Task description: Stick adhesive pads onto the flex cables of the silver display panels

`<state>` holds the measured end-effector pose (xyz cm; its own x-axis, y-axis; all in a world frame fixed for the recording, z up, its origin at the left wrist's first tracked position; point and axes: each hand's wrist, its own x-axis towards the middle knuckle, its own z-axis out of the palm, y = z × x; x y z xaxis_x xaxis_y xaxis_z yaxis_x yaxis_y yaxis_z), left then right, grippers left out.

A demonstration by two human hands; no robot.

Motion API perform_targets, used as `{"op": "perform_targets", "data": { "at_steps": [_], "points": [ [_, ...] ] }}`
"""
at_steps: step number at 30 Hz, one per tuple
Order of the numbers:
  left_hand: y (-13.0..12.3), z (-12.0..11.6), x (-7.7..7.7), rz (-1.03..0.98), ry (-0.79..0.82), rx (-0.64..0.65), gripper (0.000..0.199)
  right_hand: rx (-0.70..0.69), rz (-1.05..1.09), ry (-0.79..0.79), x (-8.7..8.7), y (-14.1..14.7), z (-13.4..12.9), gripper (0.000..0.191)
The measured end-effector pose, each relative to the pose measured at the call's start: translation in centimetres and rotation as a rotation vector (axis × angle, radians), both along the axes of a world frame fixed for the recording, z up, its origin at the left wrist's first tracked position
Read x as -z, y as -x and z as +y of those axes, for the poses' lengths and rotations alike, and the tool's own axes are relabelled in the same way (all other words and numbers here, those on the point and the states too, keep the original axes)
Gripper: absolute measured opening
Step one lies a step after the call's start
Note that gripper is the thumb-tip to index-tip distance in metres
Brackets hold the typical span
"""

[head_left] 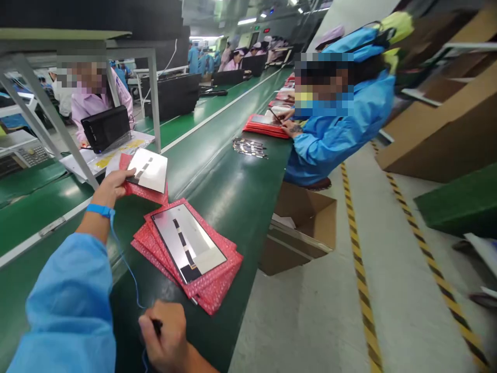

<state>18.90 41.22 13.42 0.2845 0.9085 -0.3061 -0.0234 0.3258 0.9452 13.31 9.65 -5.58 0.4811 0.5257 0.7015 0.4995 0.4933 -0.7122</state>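
Observation:
At the left of the belt, my left hand pinches the edge of a silver-backed display panel with a dark flex strip. Red bubble wrap lies beneath that panel. Nearer to me, another display panel rests mirror side up on a stack of red bubble-wrap bags. My right hand is closed around a small black object, mostly hidden by the fingers. From the blue wristband on my left wrist, a thin blue cord runs down toward my right hand.
Further along the green belt, a co-worker in blue handles a panel on red bags. Several dark strips lie nearby. A cardboard box stands beside the belt. A metal frame rises at the left.

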Motion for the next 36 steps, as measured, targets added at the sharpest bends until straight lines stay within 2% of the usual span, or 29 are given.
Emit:
{"op": "perform_targets", "data": {
  "at_steps": [2,4,7,9,11,13,15,16,18,19,21,24,27,30,33,36],
  "points": [
    [3.9,-4.1,-1.6,-0.016,-0.039,-0.083,0.033,-0.058,0.1,0.051,-0.2,-0.4,-0.4,0.045],
    [8.1,-9.2,-2.8,-0.027,-0.083,-0.159,0.019,-0.113,0.238,0.138,-0.1,-0.9,-0.3,0.052],
    [14.2,-17.7,-2.8,-0.044,-0.115,-0.276,0.02,-0.243,0.461,0.318,0.1,-1.9,0.6,0.05],
    [17.5,-23.2,-1.2,-0.048,-0.101,-0.336,0.021,-0.368,0.601,0.45,-0.3,-2.6,0.7,0.044],
    [19.7,-28.4,1.3,-0.044,-0.073,-0.365,0.02,-0.508,0.72,0.584,-0.9,-3.3,-0.3,0.047],
    [20.8,-32.9,4.3,-0.03,-0.053,-0.355,0.023,-0.635,0.822,0.697,-1.7,-3.9,-2.3,0.056],
    [21.0,-36.3,7.3,-0.001,-0.046,-0.312,0.032,-0.751,0.896,0.8,-2.1,-4.6,-4.5,0.064],
    [20.9,-37.5,8.8,0.021,-0.047,-0.285,0.037,-0.785,0.919,0.852,-2.2,-5.0,-5.3,0.064],
    [21.0,-39.2,11.3,0.087,-0.064,-0.225,0.047,-0.785,0.921,0.958,-2.0,-6.0,-6.4,0.044],
    [21.2,-39.8,12.3,0.132,-0.081,-0.19,0.049,-0.758,0.909,0.998,-1.8,-6.4,-6.6,0.034],
    [22.2,-41.1,13.7,0.251,-0.137,-0.123,0.045,-0.682,0.865,1.051,-1.5,-7.0,-6.8,0.024],
    [24.8,-43.9,14.8,0.508,-0.28,-0.083,0.039,-0.564,0.791,1.085,-1.4,-7.6,-6.6,0.023],
    [28.4,-47.1,15.8,0.771,-0.431,-0.049,0.05,-0.486,0.724,1.107,-1.8,-7.9,-6.2,0.019],
    [31.7,-49.7,17.0,0.967,-0.518,0.052,0.055,-0.437,0.669,1.139,-2.5,-7.9,-5.4,0.011],
    [34.4,-51.1,17.7,1.111,-0.575,0.131,0.056,-0.415,0.618,1.162,-3.1,-7.6,-4.4,0.01],
    [36.3,-51.6,17.7,1.197,-0.613,0.171,0.057,-0.388,0.568,1.186,-3.4,-6.9,-3.8,0.01]
  ]
}}
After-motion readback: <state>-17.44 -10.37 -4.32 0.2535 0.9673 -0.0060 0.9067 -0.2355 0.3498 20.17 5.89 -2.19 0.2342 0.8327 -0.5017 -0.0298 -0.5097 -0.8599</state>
